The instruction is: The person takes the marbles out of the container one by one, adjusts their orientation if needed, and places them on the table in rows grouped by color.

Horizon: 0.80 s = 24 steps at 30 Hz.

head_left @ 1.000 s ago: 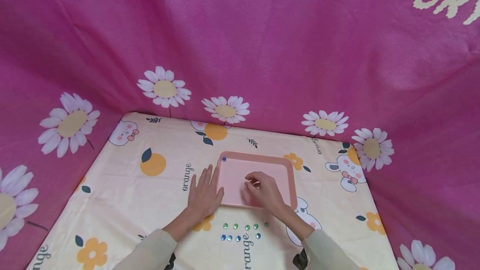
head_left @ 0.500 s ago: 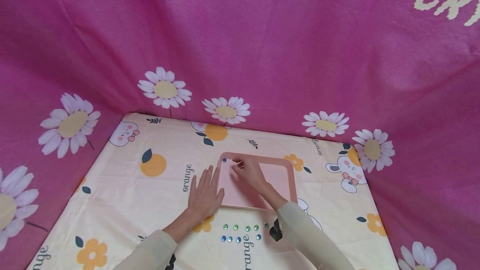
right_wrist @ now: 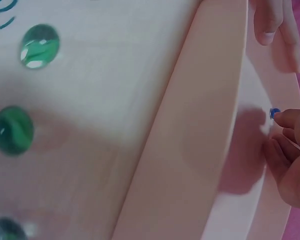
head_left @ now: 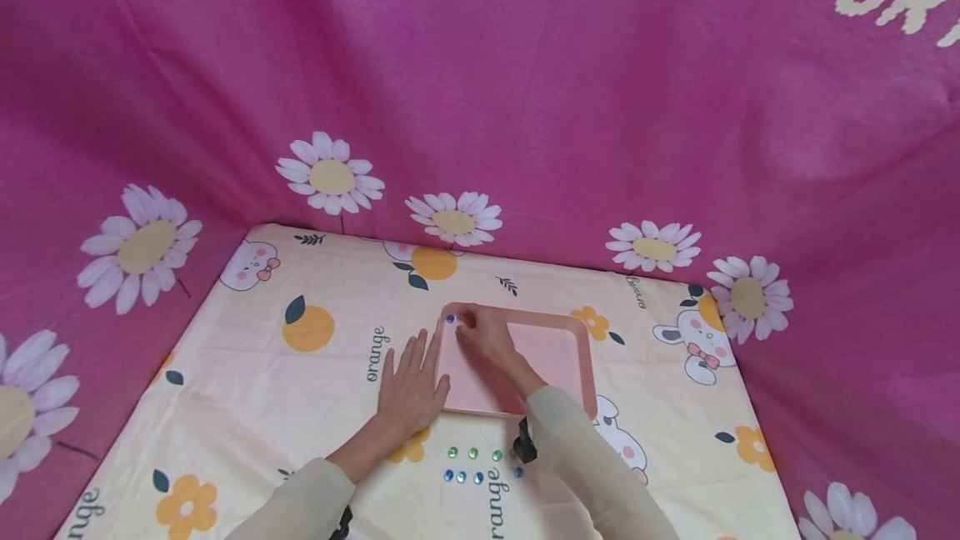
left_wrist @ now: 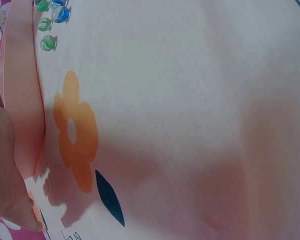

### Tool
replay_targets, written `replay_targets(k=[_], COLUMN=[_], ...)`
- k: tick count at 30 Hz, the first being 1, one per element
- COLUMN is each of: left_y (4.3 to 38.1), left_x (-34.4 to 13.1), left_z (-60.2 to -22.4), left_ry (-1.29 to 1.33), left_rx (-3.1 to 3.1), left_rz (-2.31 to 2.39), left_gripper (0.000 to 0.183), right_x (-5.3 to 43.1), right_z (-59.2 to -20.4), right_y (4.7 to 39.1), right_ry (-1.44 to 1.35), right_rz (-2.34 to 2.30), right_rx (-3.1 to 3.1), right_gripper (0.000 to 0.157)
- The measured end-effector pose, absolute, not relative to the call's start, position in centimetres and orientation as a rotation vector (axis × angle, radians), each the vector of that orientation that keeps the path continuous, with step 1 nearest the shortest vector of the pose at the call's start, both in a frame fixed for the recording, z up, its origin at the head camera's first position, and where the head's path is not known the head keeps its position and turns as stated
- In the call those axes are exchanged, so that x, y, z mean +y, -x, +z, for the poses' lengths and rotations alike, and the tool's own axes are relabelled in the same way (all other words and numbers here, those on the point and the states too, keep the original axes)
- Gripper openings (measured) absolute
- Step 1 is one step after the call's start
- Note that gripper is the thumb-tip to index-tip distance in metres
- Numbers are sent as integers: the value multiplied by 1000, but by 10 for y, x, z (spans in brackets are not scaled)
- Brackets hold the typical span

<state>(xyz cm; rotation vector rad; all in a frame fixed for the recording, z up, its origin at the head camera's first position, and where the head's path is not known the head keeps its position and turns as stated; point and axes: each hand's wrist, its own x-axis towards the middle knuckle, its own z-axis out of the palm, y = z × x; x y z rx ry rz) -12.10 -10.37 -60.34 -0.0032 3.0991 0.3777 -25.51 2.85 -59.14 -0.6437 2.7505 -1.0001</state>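
A pink rectangular tray (head_left: 551, 357) lies on the patterned tablecloth. My left hand (head_left: 408, 390) rests flat on the cloth along the tray's left side, fingers spread, the fingertips near its rim. My right hand (head_left: 487, 340) is over the tray's far left corner with its fingers bent. A blue marble (head_left: 450, 318) sits in that corner, just left of those fingertips. In the right wrist view, a blue marble (right_wrist: 274, 113) shows right at the index fingertip. Whether the fingers pinch a marble is hidden.
In front of the tray lie green marbles (head_left: 472, 453) and blue marbles (head_left: 478, 478) in two loose rows, partly covered by the right sleeve (head_left: 577, 440). A magenta curtain with daisies (head_left: 480, 107) stands behind and beside the table.
My right hand has moved left and away from me, from the tray's middle to its far left corner. The left hand and the marbles on the cloth have stayed put.
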Motion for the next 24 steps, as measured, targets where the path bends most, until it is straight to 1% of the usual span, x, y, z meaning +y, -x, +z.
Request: replay_targets(k=[4,9,20,24], left_y=[122,121,122,121], left_x=[-104,-105,-105,-105], left_z=[-604,-604,-604,-603], left_ry=[5,10,5,4], left_rx=[3100,3107,3103,3109], left_rz=[389,426,408,400], left_gripper=[74,73,74,74], right_x=[22,15,6,4], right_z=[-593,-593,-594,-596], right_y=[257,255,256,257], right_ry=[623,700,671,669], right_rz=[-1007,-999,-917,-919], right_rx=[2718,2720,2764,2779], right_gripper=[27,26,15,14])
